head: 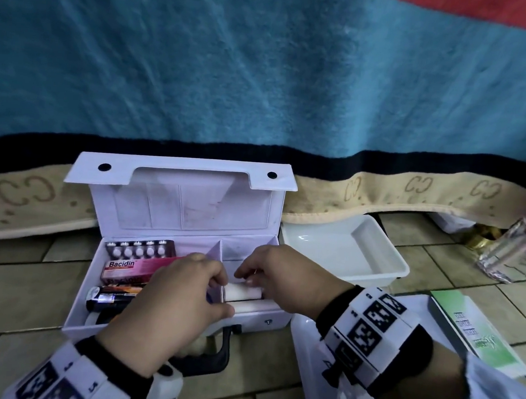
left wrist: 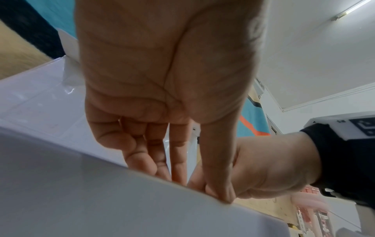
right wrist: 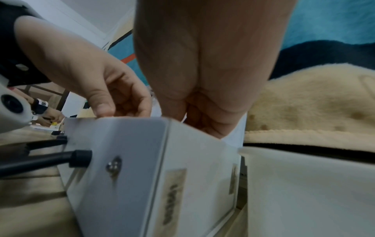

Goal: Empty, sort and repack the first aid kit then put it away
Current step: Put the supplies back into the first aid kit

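L hand (head: pixel 183 290), R hand (head: pixel 284 278): fingers curled, tips nearly meeting.

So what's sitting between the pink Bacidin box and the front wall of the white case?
In the head view, dark tubes lie between the Bacidin box and the front wall of the case; the left hand hides their right ends.

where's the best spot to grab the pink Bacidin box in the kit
Probably from above, pinching the long edges of the Bacidin box near its left end. It lies flat between the pill blister and dark tubes; the left hand covers its right end.
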### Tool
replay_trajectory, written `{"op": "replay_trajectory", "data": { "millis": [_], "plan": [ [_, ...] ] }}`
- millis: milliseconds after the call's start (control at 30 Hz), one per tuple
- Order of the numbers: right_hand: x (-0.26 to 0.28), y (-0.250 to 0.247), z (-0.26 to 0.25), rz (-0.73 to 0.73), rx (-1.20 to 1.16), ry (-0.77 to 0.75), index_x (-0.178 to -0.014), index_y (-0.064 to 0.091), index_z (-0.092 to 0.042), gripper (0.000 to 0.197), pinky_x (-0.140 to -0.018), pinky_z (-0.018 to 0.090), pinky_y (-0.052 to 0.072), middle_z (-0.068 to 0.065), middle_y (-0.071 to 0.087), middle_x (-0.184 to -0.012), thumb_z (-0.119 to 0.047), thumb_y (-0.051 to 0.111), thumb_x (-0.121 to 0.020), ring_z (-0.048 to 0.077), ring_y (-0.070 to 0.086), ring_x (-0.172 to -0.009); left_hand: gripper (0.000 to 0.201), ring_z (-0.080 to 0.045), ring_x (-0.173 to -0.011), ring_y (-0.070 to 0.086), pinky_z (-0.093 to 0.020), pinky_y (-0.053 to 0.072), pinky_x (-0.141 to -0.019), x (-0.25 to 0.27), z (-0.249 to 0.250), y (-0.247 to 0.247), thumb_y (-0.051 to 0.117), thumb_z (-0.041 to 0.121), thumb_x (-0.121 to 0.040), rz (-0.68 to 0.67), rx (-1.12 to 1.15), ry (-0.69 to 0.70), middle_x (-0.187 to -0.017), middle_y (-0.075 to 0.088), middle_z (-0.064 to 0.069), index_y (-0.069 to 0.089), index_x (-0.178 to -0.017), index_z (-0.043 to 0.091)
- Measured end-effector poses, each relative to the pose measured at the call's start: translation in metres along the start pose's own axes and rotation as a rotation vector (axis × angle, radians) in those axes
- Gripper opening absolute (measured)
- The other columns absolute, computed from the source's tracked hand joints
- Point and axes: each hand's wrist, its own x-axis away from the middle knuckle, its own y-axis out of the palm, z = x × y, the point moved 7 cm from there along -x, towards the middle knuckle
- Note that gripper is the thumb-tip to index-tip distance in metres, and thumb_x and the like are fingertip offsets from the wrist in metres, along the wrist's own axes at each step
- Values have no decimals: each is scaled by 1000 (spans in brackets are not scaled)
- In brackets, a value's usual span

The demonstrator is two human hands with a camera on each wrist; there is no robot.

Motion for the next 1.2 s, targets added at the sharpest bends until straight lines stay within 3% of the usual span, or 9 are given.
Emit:
{"op": "replay_trajectory", "data": {
  "millis": [267,367,500,667,833,933,1000,1100,1200],
  "plan": [
    [1,-4,1,-2,18,18,-118,64,-14,27,-93,22,42,3,63,-120,-12,50,-96,16,58,-109,32,-1,-86,53,-18,43,-80,2,-1,0,76,43,-70,10,9,-11,-95,56,15,61,-96,32],
    [6,-19,-1,40,15,23,-117,65,-16,26,-93,20,40,2,63,-121,-15,52,-95,15,56,-110,32,-2,-88,54,-19,44,-81,2,-1,-1,74,44,-73,26,15,-7,-93,55,14,61,-98,30],
    [33,-58,-3,132,-17,31,-115,66,-19,25,-85,10,37,-2,65,-114,-15,50,-96,9,57,-104,32,-4,-91,55,-21,44,-83,4,11,-7,66,47,-79,58,4,21,-96,55,13,60,-104,29],
    [106,-105,17,292,-55,168,-109,66,-30,30,-79,6,40,-14,67,-97,-12,45,-97,-1,59,-90,20,-5,-79,48,-21,40,-74,10,60,-7,61,46,-82,82,26,152,-92,55,13,59,-97,32],
    [187,-102,53,424,-54,333,-97,66,-41,23,-78,16,47,-18,69,-94,-21,56,-90,-4,61,-86,25,-6,-86,53,-25,44,-82,16,116,34,58,49,-82,-44,58,297,-90,54,13,59,-97,29],
    [215,-67,73,349,-12,431,-100,67,-39,20,-68,4,40,-24,63,-89,-24,62,-87,-13,55,-81,35,-6,-99,51,-23,41,-88,22,136,67,59,51,-82,-222,5,336,-104,51,14,55,-110,31],
    [226,-42,78,273,16,464,-107,65,-36,23,-66,2,37,-25,57,-88,-30,65,-85,-14,53,-79,47,-6,-109,47,-23,39,-91,27,145,84,61,56,-78,-303,-43,347,-113,47,13,50,-117,33],
    [230,-10,79,176,27,482,-116,59,-37,41,-75,8,34,-19,55,-109,-44,69,-77,-3,54,-94,69,-10,-117,44,-31,42,-95,31,147,103,68,61,-68,-421,-113,325,-121,43,13,41,-126,35],
    [225,13,75,121,17,435,-120,55,-36,54,-91,16,35,-17,51,-121,-45,72,-70,4,48,-112,81,-14,-116,45,-33,45,-91,36,147,117,76,56,-60,-532,-210,315,-122,43,9,38,-128,31]
  ]
}}
